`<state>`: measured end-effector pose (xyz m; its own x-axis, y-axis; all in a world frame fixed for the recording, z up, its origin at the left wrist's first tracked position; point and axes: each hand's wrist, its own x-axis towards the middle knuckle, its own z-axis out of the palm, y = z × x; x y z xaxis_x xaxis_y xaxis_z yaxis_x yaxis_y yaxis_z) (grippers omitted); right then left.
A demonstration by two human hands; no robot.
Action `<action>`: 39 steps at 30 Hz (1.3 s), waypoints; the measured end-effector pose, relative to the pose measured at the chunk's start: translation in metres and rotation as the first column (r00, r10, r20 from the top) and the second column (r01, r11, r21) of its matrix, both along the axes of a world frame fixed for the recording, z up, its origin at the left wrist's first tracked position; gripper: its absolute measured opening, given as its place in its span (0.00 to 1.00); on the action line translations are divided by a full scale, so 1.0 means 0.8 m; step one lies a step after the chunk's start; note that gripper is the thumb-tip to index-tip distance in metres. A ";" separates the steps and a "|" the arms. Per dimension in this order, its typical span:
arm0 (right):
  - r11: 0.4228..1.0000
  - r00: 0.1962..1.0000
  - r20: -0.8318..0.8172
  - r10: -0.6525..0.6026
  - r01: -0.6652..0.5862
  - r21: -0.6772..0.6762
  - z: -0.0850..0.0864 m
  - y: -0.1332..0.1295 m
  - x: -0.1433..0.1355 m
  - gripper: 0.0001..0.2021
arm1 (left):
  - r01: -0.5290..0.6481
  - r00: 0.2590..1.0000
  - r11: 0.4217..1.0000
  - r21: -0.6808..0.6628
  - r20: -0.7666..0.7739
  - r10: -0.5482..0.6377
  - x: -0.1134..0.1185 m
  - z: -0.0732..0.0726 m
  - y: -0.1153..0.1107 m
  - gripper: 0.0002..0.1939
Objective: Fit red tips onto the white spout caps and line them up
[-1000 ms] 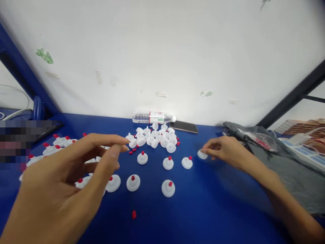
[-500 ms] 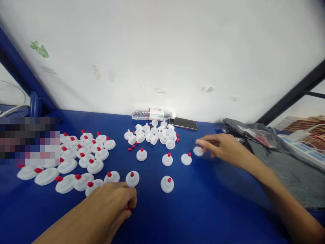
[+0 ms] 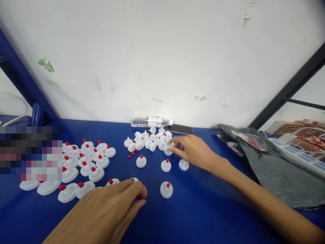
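I have the left hand (image 3: pixel 111 205) low over the near part of the desk (image 3: pixel 195 210), its fingers curled in and nearly closed, with a bit of a small red piece (image 3: pixel 139 196) showing pinched between thumb and forefinger. The right hand (image 3: pixel 194 151) reaches in from the right, thumb and forefinger slightly parted at the near edge of the pile of white pieces (image 3: pixel 152 137). Its fingertips are at a white piece (image 3: pixel 168 150) there, but from here I cannot tell whether they grip it or only touch it.

To my left stands a crowd of red-tipped white pieces (image 3: pixel 102 162), broad bases down and tips up. Two more peek out from behind the left hand, partly covered by it. Between the hands I see three separate ones: one (image 3: pixel 141 161) just in front of the pile, one (image 3: pixel 166 165) to its right, and one (image 3: pixel 166 190) nearer me. Another white piece sits under the right hand, which hides its top. A few loose red bits (image 3: pixel 129 156) lie at the pile's left front.

Behind the pile a clear bottle (image 3: pixel 154 121) lies on its side, with a dark phone (image 3: pixel 180 129) flat by its cap. Off to the right is a grey plastic bag (image 3: pixel 276 176).
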<state>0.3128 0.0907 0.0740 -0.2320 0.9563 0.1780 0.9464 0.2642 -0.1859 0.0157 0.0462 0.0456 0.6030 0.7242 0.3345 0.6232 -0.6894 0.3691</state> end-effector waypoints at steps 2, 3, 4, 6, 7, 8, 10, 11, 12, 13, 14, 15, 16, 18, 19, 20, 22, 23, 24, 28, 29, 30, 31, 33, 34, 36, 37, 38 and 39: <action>1.000 1.000 0.023 -0.014 0.014 -0.006 -0.002 0.005 -0.004 0.09 | 0.027 0.998 0.999 0.025 0.053 -0.028 0.002 0.018 0.003 0.10; 1.000 1.000 0.020 -0.020 0.020 -0.007 -0.001 0.006 -0.004 0.08 | 0.022 0.995 0.999 0.041 0.093 -0.025 0.003 0.026 0.005 0.10; 1.000 1.000 0.003 -0.024 0.024 -0.008 0.001 0.004 -0.002 0.07 | 0.007 0.990 0.999 0.054 0.138 -0.014 0.006 0.032 0.006 0.09; 1.000 0.997 -0.078 -0.006 0.005 -0.019 0.008 -0.003 0.002 0.06 | -0.045 0.972 0.997 0.068 0.233 0.028 0.011 0.039 0.010 0.08; 0.999 0.990 -0.141 0.023 -0.026 -0.024 0.014 -0.008 0.004 0.06 | -0.072 0.958 0.995 0.070 0.282 0.049 0.014 0.040 0.011 0.07; 0.997 0.976 -0.209 0.064 -0.071 -0.025 0.019 -0.014 0.005 0.07 | -0.098 0.942 0.993 0.063 0.329 0.072 0.017 0.041 0.012 0.07; 0.985 0.929 -0.331 0.165 -0.175 -0.002 0.028 -0.028 0.002 0.06 | -0.124 0.910 0.992 0.013 0.401 0.109 0.023 0.040 0.013 0.07; 0.974 0.904 -0.370 0.216 -0.224 0.021 0.030 -0.035 -0.002 0.05 | -0.121 0.898 0.992 -0.026 0.423 0.120 0.026 0.040 0.013 0.07; 0.963 0.880 -0.395 0.263 -0.266 0.047 0.030 -0.042 -0.006 0.05 | -0.109 0.889 0.991 -0.073 0.439 0.130 0.028 0.040 0.012 0.07; 0.949 0.858 -0.409 0.309 -0.307 0.073 0.029 -0.048 -0.011 0.04 | -0.093 0.884 0.987 -0.128 0.446 0.141 0.030 0.041 0.011 0.07; 0.932 0.835 -0.419 0.356 -0.348 0.098 0.026 -0.053 -0.016 0.05 | -0.076 0.880 0.980 -0.184 0.449 0.153 0.031 0.042 0.010 0.07; 0.914 0.811 -0.426 0.401 -0.387 0.124 0.022 -0.058 -0.021 0.06 | -0.056 0.877 0.971 -0.234 0.453 0.160 0.032 0.043 0.009 0.07; 0.895 0.786 -0.432 0.442 -0.421 0.150 0.018 -0.062 -0.025 0.06 | -0.037 0.876 0.958 -0.284 0.452 0.168 0.034 0.044 0.008 0.07; 0.862 0.742 -0.441 0.504 -0.465 0.203 0.012 -0.066 -0.030 0.08 | 0.000 0.874 0.928 -0.374 0.452 0.181 0.036 0.048 0.007 0.07; 0.848 0.724 -0.444 0.528 -0.479 0.227 0.010 -0.067 -0.031 0.09 | 0.016 0.869 0.912 -0.409 0.457 0.189 0.037 0.050 0.006 0.07; 0.836 0.708 -0.448 0.546 -0.490 0.246 0.009 -0.067 -0.031 0.09 | 0.030 0.862 0.898 -0.438 0.466 0.199 0.038 0.052 0.006 0.07; 0.817 0.681 -0.455 0.575 -0.509 0.270 0.010 -0.067 -0.031 0.10 | 0.057 0.850 0.863 -0.501 0.479 0.222 0.041 0.056 0.005 0.08; 0.809 0.670 -0.456 0.586 -0.520 0.274 0.010 -0.067 -0.031 0.10 | 0.072 0.848 0.840 -0.537 0.477 0.232 0.042 0.057 0.006 0.08; 0.802 0.662 -0.456 0.594 -0.529 0.277 0.011 -0.067 -0.030 0.09 | 0.088 0.851 0.811 -0.578 0.467 0.241 0.043 0.058 0.006 0.08; 0.787 0.645 -0.452 0.616 -0.535 0.309 0.010 -0.068 -0.031 0.06 | 0.122 0.871 0.647 -0.753 0.394 0.294 0.044 0.054 0.006 0.14; 0.785 0.643 -0.452 0.619 -0.527 0.325 0.010 -0.068 -0.032 0.06 | 0.128 0.870 0.625 -0.770 0.390 0.302 0.045 0.052 0.005 0.15; 0.787 0.645 -0.451 0.617 -0.517 0.336 0.010 -0.068 -0.032 0.07 | 0.132 0.866 0.626 -0.769 0.397 0.305 0.046 0.050 0.003 0.15; 0.791 0.650 -0.451 0.612 -0.508 0.341 0.010 -0.068 -0.032 0.07 | 0.126 0.860 0.654 -0.746 0.411 0.303 0.047 0.049 0.002 0.15; 0.814 0.676 -0.454 0.581 -0.490 0.312 0.012 -0.066 -0.029 0.07 | 0.065 0.844 0.773 -0.632 0.448 0.295 0.049 0.046 -0.003 0.12; 0.832 0.697 -0.455 0.554 -0.472 0.290 0.014 -0.065 -0.026 0.08 | 0.014 0.842 0.840 -0.543 0.460 0.284 0.050 0.044 -0.005 0.10; 0.878 0.753 -0.451 0.479 -0.402 0.261 0.019 -0.061 -0.019 0.11 | -0.085 0.858 0.937 -0.337 0.454 0.242 0.051 0.040 -0.008 0.07; 0.899 0.782 -0.447 0.434 -0.351 0.261 0.022 -0.058 -0.014 0.10 | -0.109 0.874 0.964 -0.241 0.438 0.208 0.051 0.038 -0.008 0.06; 0.918 0.809 -0.443 0.386 -0.290 0.269 0.024 -0.055 -0.009 0.09 | -0.116 0.894 0.980 -0.159 0.413 0.173 0.050 0.034 -0.008 0.07; 0.931 0.833 -0.438 0.339 -0.229 0.285 0.026 -0.051 -0.004 0.08 | -0.112 0.913 0.990 -0.091 0.384 0.138 0.048 0.030 -0.006 0.07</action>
<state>0.3097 0.0499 0.0949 -0.3220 0.7871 0.5261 0.6338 0.5920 -0.4979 0.0542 0.0411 0.0697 0.3384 0.8134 0.4731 0.5009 -0.5813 0.6412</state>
